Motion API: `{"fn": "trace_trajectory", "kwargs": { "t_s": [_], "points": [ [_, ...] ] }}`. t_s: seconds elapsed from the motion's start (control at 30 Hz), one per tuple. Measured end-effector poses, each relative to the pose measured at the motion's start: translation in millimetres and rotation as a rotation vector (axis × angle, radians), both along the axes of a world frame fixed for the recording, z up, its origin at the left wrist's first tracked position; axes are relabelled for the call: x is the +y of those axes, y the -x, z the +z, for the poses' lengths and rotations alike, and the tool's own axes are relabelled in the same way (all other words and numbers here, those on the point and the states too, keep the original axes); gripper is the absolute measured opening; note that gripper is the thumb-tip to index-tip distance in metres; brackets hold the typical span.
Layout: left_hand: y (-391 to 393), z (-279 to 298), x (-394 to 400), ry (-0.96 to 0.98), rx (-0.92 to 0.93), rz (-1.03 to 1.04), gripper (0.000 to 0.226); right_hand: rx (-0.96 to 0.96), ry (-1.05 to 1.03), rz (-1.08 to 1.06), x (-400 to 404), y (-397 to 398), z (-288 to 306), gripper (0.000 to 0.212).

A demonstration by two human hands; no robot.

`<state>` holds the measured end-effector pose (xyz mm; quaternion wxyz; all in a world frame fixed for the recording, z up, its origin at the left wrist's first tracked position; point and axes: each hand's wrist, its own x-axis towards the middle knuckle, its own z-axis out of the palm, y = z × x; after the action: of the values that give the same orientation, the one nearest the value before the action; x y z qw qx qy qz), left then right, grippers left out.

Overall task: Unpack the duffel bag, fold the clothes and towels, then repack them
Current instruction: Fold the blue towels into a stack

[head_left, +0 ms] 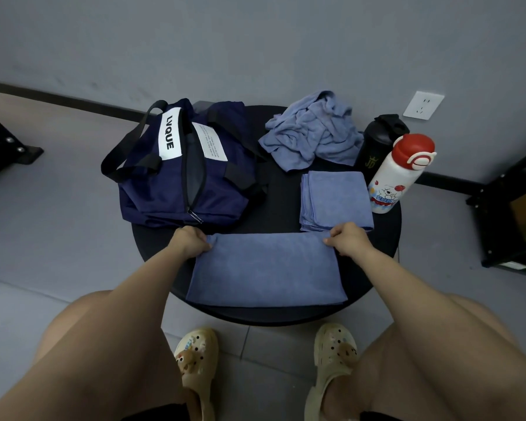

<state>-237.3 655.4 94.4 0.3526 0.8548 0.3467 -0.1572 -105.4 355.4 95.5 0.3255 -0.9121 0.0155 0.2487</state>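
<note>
Both hands pinch the far corners of a blue towel [266, 268] that lies flat on the near part of a round black table [386, 238]. The left hand [192, 241] grips the far left corner with its fingers curled over the edge, and the right hand [345, 240] grips the far right corner the same way; the thumbs seem tucked under the cloth, though the angle makes that hard to confirm. Between the two grips the towel's far edge runs straight, and the cloth spreads toward the person from there, its near edge at the table's rim.

Just beyond the right hand sits a stack of folded towels [336, 202], its near edge almost touching the knuckles. Beyond the left hand stands the navy duffel bag [176, 168], zipper open. Farther off past the stack lies a crumpled blue pile of cloth [312, 132]. To the right of the stack stand a white bottle with a red cap [397, 177] and a black bottle [377, 144].
</note>
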Motion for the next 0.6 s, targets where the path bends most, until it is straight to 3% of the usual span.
{"fn": "trace_trajectory", "kwargs": {
  "t_s": [0.13, 0.27, 0.37, 0.5, 0.6],
  "points": [
    [0, -4, 3, -0.024, -0.041, 0.055, 0.012, -0.062, 0.073, 0.017, -4, 0, -6, 0.008],
    [2, -6, 5, -0.074, 0.002, 0.044, 0.032, -0.119, 0.254, 0.117, -6, 5, -5, 0.013],
    [6, -9, 5, -0.166, 0.065, -0.003, 0.040, -0.289, 0.440, 0.269, -6, 12, -3, 0.022],
    [19, -5, -17, -0.528, 0.070, -0.329, 0.037, -0.471, 0.462, 0.440, 3, 21, 3, 0.024],
    [24, -6, -39, -0.530, -0.080, -0.632, 0.040, -0.450, 0.338, 0.710, 19, 35, 2, 0.033]
  ]
}}
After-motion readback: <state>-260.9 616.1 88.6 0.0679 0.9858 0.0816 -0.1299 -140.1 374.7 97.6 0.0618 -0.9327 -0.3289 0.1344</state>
